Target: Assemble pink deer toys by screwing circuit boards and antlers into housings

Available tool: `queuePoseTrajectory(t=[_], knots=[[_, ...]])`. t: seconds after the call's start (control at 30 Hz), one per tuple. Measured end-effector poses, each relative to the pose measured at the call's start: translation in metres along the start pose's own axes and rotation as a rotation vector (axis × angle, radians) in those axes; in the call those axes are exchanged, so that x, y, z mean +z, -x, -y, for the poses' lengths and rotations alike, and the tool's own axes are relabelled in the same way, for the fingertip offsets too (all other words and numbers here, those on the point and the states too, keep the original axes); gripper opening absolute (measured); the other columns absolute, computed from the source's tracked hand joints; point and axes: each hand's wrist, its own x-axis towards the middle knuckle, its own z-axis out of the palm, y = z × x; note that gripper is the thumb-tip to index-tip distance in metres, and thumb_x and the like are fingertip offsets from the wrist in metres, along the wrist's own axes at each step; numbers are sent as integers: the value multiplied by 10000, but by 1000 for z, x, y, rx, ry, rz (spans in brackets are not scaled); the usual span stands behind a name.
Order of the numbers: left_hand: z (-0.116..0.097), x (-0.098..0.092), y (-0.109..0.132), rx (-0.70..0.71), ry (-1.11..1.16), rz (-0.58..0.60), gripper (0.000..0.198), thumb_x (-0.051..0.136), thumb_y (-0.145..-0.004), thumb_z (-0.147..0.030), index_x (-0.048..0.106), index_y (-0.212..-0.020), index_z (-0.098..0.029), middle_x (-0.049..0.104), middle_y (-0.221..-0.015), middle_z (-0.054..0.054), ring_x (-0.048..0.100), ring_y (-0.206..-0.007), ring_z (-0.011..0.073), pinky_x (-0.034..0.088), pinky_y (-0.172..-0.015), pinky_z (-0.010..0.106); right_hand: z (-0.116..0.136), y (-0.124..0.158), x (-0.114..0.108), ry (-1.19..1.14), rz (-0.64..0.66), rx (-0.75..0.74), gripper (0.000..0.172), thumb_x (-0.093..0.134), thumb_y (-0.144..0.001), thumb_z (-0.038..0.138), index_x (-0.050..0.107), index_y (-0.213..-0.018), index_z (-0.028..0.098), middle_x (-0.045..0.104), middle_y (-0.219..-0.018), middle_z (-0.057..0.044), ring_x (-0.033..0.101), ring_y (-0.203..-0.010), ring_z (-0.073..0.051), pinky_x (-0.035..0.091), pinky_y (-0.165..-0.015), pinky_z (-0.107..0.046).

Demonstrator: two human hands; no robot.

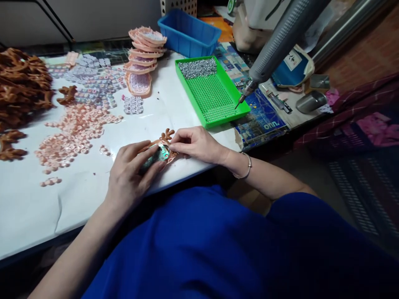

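My left hand (132, 172) lies near the table's front edge with its fingers curled over a small shiny green part (161, 152). Under that part sits a brown antler-shaped piece (167, 135), its antlers poking out beyond my fingers. My right hand (196, 144) is closed in a pinch, fingertips pressed on the same green part from the right. A bracelet circles my right wrist. What lies beneath the green part is mostly hidden by my fingers.
A green perforated tray (215, 99) with silver screws stands behind my right hand, a hanging electric screwdriver (277, 41) tipped over it. A blue bin (188, 35), stacked pink plates (145, 54), loose pink rings (75, 133) and a brown antler pile (18, 87) fill the white table.
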Motion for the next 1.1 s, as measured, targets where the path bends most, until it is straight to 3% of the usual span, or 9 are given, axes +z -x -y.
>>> queuePoseTrajectory(t=[0.23, 0.43, 0.77, 0.87, 0.97, 1.03, 1.1], knots=[[0, -1, -1, -10, 23, 17, 390, 721, -875, -326, 686, -1263, -351, 722, -1188, 83, 685, -1055, 288, 550, -918, 456, 4, 0, -2, 71, 12, -32, 163, 666, -827, 225, 647, -705, 120, 609, -658, 27, 506, -665, -84, 389, -675, -223], [0, -1, -2, 23, 7, 2, 412, 710, -889, -297, 663, -1296, -335, 718, -1206, 93, 684, -1068, 285, 555, -911, 443, 5, 1, -1, 279, -17, -173, 161, 639, -857, 198, 643, -713, 127, 652, -735, -2, 559, -726, -103, 395, -732, -228], [-3, -3, -4, 63, -34, 25, 345, 679, -915, -281, 667, -1256, -231, 713, -1202, 162, 682, -1068, 289, 560, -904, 449, 5, -6, -6, 507, 88, -110, 141, 660, -843, 195, 593, -733, 138, 582, -730, 31, 472, -685, -90, 315, -694, -235], [-1, -4, -4, 58, -32, 28, 337, 680, -914, -290, 673, -1240, -207, 713, -1196, 181, 683, -1059, 300, 564, -891, 455, 5, -6, -9, 494, 5, -119, 173, 699, -831, 240, 577, -755, 143, 604, -808, 10, 502, -738, -100, 360, -725, -239], [1, -4, -3, 60, -15, 22, 336, 677, -914, -293, 676, -1242, -219, 716, -1189, 174, 684, -1051, 301, 563, -893, 460, 3, -9, -7, 399, -125, -149, 189, 695, -846, 282, 610, -935, 139, 640, -959, -27, 548, -807, -108, 410, -741, -238], [2, -4, -2, 59, -14, 25, 347, 680, -911, -297, 674, -1251, -232, 714, -1198, 168, 681, -1057, 305, 562, -895, 464, 1, -14, -5, 332, -128, -154, 261, 672, -865, 272, 623, -1081, 135, 650, -975, -25, 567, -827, -106, 426, -756, -237], [2, -3, -2, 64, -22, 24, 354, 680, -909, -298, 670, -1257, -229, 712, -1205, 172, 680, -1060, 310, 563, -894, 472, 0, -20, -2, 273, -76, -141, 229, 641, -876, 241, 656, -1071, 124, 654, -888, -4, 570, -803, -98, 427, -774, -242]])
